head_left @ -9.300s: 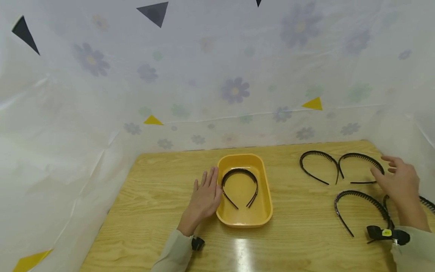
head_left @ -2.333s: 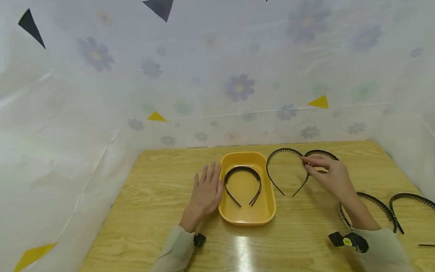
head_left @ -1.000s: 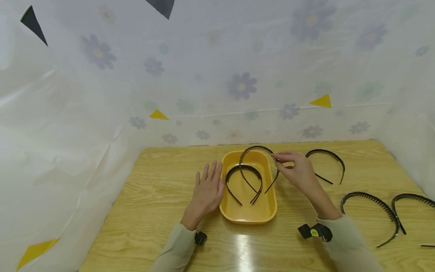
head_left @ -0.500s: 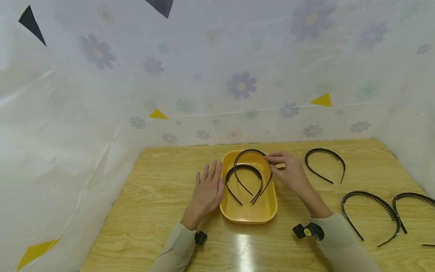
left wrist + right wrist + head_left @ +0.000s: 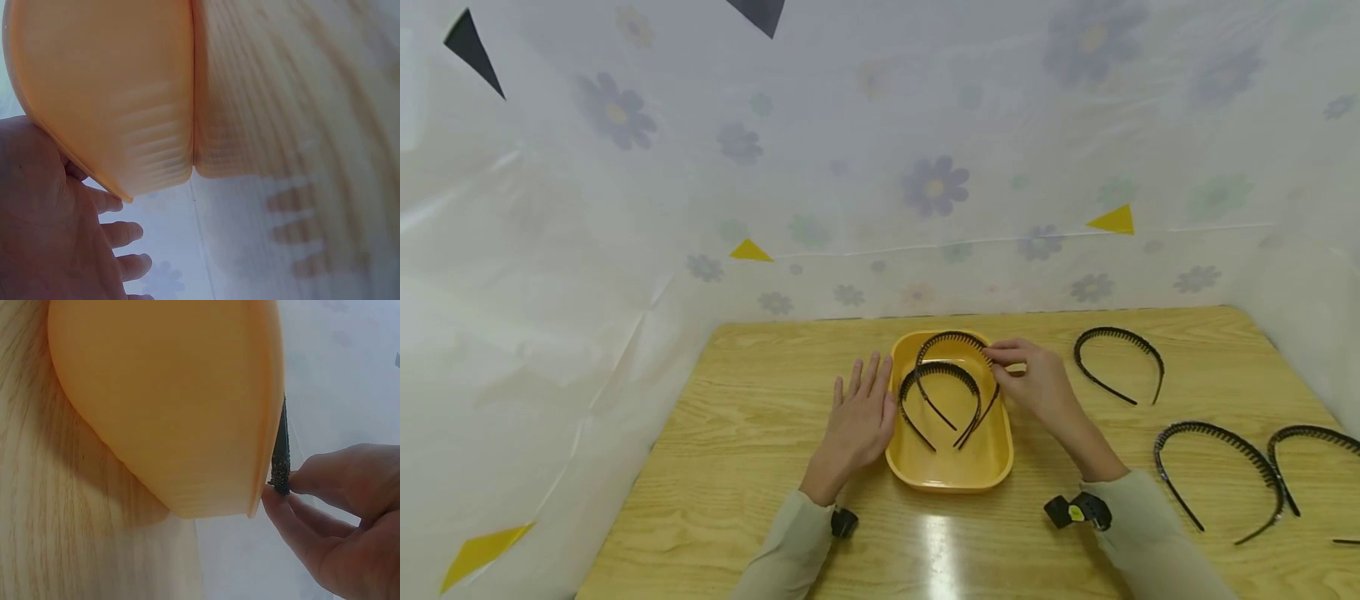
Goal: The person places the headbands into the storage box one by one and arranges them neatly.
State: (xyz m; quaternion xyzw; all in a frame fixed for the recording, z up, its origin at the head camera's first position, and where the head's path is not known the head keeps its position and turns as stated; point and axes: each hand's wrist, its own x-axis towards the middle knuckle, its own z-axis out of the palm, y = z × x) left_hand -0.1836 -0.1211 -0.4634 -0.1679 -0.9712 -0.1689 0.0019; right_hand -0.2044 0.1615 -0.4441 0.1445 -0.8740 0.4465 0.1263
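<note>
Head view shows a yellow tray [image 5: 923, 476] on a wood-grained counter [image 5: 760, 400], the left hand [image 5: 854, 423] along its left side. That hand's fingers are straight and slightly spread, holding nothing; the left wrist view has it against the tray's rim. At the tray's right side, the right hand [image 5: 1037, 381] pinches a black toothed headband [image 5: 952, 335] between thumb and fingers. The held headband lies over the far half of the tray, its arch toward the tray's far end and its ends pointing toward the near end. The right wrist view shows its dark band just above the tray's rim; whether it touches the tray's floor, I cannot tell.

Inside the tray, overlapped by the held one, is another black headband [image 5: 938, 367]; its doubled right end suggests more than one stacked together. To the right of the tray, past the right hand, a single headband [image 5: 1138, 340] lies on the counter. Nearer the person and farther right of the tray are two more, a middle headband [image 5: 1202, 427] and an outer headband [image 5: 1311, 431], which runs out of view.
</note>
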